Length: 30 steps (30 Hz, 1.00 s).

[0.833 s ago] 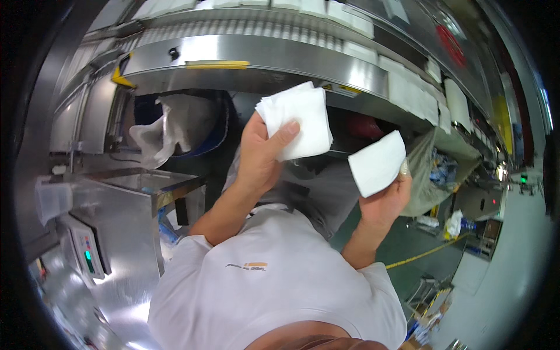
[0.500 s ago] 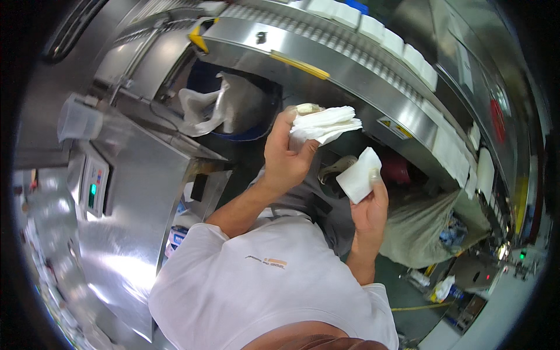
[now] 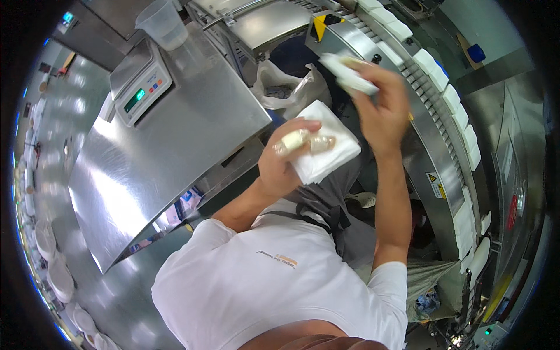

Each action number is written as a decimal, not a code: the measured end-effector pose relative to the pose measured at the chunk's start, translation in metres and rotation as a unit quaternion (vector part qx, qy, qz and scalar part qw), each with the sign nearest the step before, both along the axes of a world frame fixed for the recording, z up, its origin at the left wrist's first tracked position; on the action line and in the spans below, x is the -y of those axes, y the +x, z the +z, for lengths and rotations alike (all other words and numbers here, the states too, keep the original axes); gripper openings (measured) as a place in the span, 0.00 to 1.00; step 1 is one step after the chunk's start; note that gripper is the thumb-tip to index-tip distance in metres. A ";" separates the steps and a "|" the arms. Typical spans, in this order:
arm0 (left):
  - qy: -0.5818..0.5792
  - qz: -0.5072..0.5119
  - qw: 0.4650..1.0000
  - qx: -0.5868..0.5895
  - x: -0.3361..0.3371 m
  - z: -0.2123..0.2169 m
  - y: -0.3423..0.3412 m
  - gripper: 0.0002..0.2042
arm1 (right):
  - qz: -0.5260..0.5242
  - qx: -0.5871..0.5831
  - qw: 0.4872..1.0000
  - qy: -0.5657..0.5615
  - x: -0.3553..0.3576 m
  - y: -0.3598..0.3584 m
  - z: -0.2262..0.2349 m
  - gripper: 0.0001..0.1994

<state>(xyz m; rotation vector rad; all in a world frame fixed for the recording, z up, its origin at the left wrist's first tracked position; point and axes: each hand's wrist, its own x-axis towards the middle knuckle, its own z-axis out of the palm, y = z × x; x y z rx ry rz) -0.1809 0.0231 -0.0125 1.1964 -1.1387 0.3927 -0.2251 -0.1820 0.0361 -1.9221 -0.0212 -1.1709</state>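
Observation:
A thick stack of folded white sheets, like wipes or napkins, is gripped in my left hand in front of my waist. Pale, shiny covers wrap some of that hand's fingers, which lie across the top of the stack. Farther away and to the right, my raised right hand pinches a smaller folded white sheet, smeared by motion. It is up between the conveyor and a white bag, apart from the left hand's stack.
On the left stands a steel table with a digital scale and a clear plastic jug. Several white stacks line the conveyor's far side. A greenish cloth bag hangs at lower right.
My view has turned toward the table and scale. My right hand has risen and moved away from me with its white sheet; the left has turned its stack flatter.

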 end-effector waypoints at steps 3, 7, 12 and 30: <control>0.037 0.029 0.999 0.013 -0.036 -0.015 -0.004 0.20 | 0.125 0.052 0.969 -0.209 -0.033 0.071 0.018 0.15; 0.037 0.017 0.997 0.070 -0.063 -0.013 -0.008 0.21 | 0.212 0.021 0.923 -0.321 -0.082 0.121 -0.024 0.13; 0.046 -0.038 0.996 0.061 -0.066 -0.016 -0.012 0.21 | 0.301 -0.113 0.905 -0.278 -0.083 0.095 -0.052 0.26; 0.009 0.288 0.808 -0.514 0.172 -0.177 0.115 0.29 | -0.145 -0.270 0.863 0.403 -0.030 -0.244 -0.230 0.09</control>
